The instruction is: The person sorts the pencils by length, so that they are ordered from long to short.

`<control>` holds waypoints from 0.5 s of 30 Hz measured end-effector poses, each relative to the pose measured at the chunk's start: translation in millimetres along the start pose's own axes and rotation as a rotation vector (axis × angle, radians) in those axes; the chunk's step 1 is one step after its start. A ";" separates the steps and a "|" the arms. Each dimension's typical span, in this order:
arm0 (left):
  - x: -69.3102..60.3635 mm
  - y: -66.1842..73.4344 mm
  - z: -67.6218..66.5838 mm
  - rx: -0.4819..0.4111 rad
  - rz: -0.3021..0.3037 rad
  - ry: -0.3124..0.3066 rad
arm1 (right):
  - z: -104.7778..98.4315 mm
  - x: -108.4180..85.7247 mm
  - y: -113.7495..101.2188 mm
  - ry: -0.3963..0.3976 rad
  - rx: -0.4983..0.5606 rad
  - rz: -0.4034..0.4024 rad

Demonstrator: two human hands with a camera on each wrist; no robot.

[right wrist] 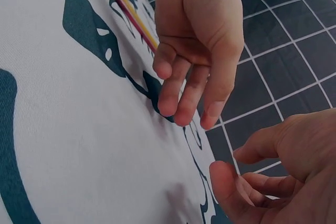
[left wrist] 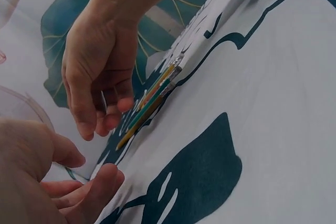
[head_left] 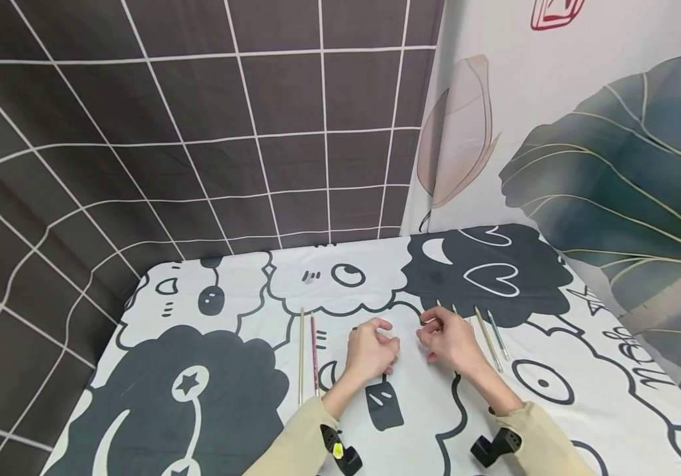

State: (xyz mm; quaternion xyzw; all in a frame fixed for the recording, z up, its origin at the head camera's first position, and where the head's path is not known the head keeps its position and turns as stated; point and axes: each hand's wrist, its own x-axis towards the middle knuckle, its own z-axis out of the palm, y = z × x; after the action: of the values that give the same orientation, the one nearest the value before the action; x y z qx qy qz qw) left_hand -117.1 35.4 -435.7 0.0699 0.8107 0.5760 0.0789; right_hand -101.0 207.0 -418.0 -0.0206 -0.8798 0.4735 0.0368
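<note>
Two pencils are laid side by side just left of the middle of the head view: a yellow pencil (head_left: 301,357) and a red pencil (head_left: 314,354), both running up and down the frame. Right of the middle, a small bunch of pencils (head_left: 488,338) is laid on a slant, and some of it is hidden behind the right hand (head_left: 450,338). In the left wrist view, a green pencil (left wrist: 152,100) can be seen in this bunch, with yellowish ones beside it.

Nothing is held by the right hand; its grip is let go, and its fingers are bent a little. Nothing is held by the left hand (head_left: 370,350) either. It is seen between the red pencil and the right hand, with loose, bent fingers. The two hands are kept near each other but apart.

All the pencils are set on a black and white cartoon cloth (head_left: 418,396). Each arm is covered by a light tan sleeve (head_left: 545,439), and a small black camera (head_left: 495,449) is worn at each wrist. The upper left is filled by a dark checked curtain (head_left: 209,99). At the upper right, a big green leaf (head_left: 626,165) is printed on white cloth.
</note>
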 end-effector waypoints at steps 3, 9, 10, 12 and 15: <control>1.0 0.5 4.7 -0.001 0.003 -0.018 | -2.5 -0.5 1.7 -0.001 0.005 0.002; 2.0 2.0 13.6 0.004 -0.001 -0.013 | -6.6 -1.0 4.3 0.006 0.002 -0.003; 2.1 2.4 14.7 0.003 -0.003 -0.010 | -7.1 -1.1 4.6 0.009 -0.002 -0.002; 2.3 3.1 17.0 -0.002 -0.011 -0.006 | -8.4 -1.7 5.1 0.017 -0.013 0.001; 2.7 4.2 20.1 -0.004 -0.019 -0.002 | -10.1 -2.8 6.1 0.028 -0.032 0.001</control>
State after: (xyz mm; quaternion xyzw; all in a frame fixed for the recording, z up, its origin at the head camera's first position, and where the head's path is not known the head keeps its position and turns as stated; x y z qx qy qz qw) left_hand -115.4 55.9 -438.3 0.0627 0.8100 0.5768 0.0853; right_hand -97.4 218.6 -417.6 -0.0284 -0.8867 0.4589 0.0482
